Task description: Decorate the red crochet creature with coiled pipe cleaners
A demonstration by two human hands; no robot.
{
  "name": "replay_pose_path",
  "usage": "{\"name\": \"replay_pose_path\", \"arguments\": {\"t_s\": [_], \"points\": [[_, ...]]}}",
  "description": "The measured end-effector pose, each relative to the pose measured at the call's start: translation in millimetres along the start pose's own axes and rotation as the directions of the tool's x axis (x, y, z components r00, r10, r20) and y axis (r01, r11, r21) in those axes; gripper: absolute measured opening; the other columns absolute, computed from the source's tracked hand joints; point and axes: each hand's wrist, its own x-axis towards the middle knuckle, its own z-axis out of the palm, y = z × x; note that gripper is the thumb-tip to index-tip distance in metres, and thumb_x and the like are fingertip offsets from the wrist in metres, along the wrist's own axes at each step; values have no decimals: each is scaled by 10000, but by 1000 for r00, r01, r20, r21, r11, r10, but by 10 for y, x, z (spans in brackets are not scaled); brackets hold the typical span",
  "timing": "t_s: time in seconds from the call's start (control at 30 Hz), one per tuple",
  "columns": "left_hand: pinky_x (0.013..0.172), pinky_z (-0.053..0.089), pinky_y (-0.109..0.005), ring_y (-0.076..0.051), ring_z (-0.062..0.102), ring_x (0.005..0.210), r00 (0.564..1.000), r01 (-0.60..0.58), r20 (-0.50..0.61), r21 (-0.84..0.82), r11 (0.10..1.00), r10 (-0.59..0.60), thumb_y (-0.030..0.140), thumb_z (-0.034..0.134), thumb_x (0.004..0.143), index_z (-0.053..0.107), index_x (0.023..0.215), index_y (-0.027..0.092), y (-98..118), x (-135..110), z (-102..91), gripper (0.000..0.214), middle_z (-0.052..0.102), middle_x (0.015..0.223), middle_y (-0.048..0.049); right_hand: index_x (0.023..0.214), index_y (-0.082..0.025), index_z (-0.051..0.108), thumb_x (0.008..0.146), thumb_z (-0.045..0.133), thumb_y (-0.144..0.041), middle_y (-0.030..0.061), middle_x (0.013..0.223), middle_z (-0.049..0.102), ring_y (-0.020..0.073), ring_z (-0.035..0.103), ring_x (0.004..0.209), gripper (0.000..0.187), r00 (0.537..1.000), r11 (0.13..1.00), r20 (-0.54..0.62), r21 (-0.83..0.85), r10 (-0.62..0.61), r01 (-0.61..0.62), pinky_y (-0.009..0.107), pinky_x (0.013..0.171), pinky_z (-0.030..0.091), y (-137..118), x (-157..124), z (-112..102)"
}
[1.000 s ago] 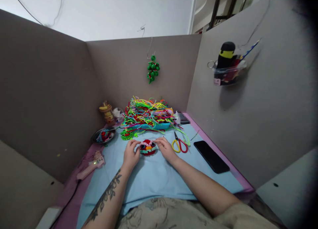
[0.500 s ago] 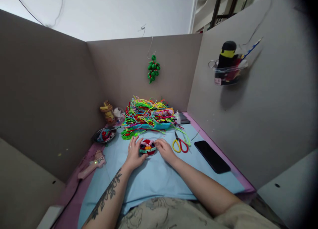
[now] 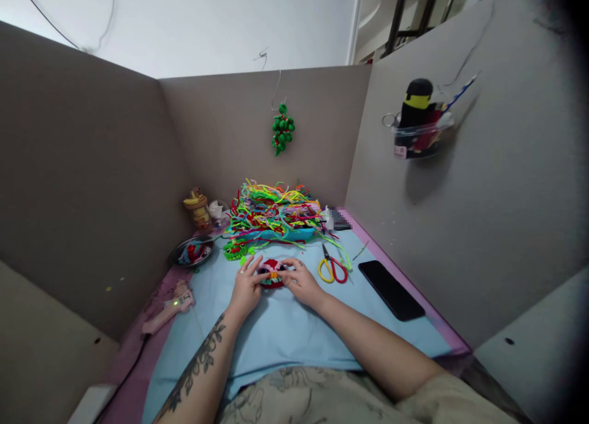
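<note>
A small red pipe-cleaner figure (image 3: 272, 272) with teal and orange trim lies on the light blue mat (image 3: 285, 332) in front of me. My left hand (image 3: 245, 288) presses against its left side with the fingers curled round it. From the right, my right hand (image 3: 300, 282) pinches the figure's edge. Both hands partly cover it.
A heap of coloured pipe cleaners (image 3: 273, 212) fills a blue tray behind the figure. Yellow and red scissors (image 3: 332, 267) and a black phone (image 3: 391, 289) lie to the right. A metal dish (image 3: 192, 251) and a pink glue gun (image 3: 168, 306) sit left. Grey partition walls enclose the desk.
Both hands have closed in on the figure from the sides and now cover more of it. The figure has shifted slightly away from me.
</note>
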Motion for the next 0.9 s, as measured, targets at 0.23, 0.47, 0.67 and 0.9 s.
{"name": "replay_pose_path", "arguments": {"t_s": [0.23,0.47,0.67,0.9], "points": [[972,411,-574,-316,387,1293,998,7,62,-7,1000,-7,-50,423,620,736,986,282,2,-5,21,585,555,1326,-52,999,-227,736,928,444,-424,116,1136,571,242,515,1086,359,999,999,10,3,39,-39,423,955,412,22,-7,28],[962,423,-569,-311,405,1287,996,-7,93,-44,999,11,-48,425,649,723,1013,285,40,10,13,577,553,1329,-59,988,-235,739,930,439,-421,119,1176,559,256,494,1110,358,996,997,40,-2,76,-76,453,976,395,47,3,43],[970,437,-499,-244,536,1144,994,23,-102,-131,991,-36,48,443,792,690,1009,227,88,32,-66,374,624,1203,-83,1036,-238,710,925,447,-417,99,1127,551,223,528,1073,336,990,986,-59,117,129,-121,399,963,420,57,32,-39],[882,468,-409,-230,590,978,930,191,-273,-216,958,-247,285,574,827,644,846,182,90,53,-146,126,647,1001,-97,1058,-211,654,895,481,-349,96,1079,551,215,556,1012,275,946,958,-201,184,255,-219,354,840,485,67,58,-90]]}}
